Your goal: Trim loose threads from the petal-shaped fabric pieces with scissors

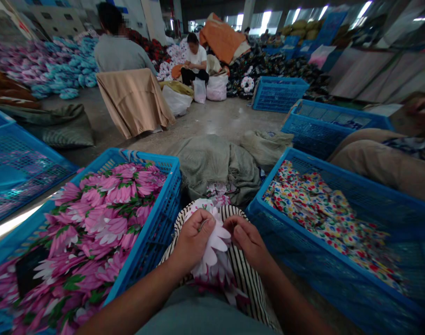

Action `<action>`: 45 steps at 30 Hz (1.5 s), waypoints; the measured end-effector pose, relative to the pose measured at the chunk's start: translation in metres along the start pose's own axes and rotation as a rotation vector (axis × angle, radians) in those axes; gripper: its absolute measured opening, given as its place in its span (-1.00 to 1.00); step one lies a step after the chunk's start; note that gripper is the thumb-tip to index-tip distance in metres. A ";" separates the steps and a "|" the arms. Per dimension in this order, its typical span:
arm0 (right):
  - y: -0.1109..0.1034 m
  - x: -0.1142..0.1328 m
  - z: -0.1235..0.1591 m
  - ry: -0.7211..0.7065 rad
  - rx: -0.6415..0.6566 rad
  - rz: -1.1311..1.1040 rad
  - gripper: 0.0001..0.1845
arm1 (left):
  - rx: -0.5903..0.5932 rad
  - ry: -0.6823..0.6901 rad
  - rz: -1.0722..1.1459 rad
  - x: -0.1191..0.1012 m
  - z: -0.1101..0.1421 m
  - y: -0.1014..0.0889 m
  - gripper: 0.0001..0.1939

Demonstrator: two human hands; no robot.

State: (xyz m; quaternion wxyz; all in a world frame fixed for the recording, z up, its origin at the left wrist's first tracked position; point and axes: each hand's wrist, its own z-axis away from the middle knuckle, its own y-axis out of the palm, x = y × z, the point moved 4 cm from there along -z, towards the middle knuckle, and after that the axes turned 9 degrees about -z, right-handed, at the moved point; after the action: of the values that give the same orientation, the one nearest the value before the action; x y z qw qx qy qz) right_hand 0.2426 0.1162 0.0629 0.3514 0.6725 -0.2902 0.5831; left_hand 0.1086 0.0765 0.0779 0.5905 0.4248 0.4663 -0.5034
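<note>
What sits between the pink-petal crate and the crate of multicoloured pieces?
In the head view, striped cloth, white petal pieces, left hand and right hand; beyond, a greyish sack.

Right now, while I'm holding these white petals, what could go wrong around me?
The petal pieces on your striped lap might slide off if your knees shift. The dark flat object among the pink petals to your left could get buried. And the white petals might crease if your left hand grips too hard.
</note>
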 end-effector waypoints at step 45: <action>0.008 0.034 0.000 -0.331 0.011 0.675 -0.79 | -0.093 0.068 -0.174 -0.026 0.013 0.001 -0.76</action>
State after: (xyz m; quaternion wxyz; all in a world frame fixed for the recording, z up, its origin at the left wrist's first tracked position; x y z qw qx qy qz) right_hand 0.2413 0.1122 0.0976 0.0841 0.6260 -0.5452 0.5512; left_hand 0.1098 0.0691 0.1065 0.5475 0.3717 0.5443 -0.5156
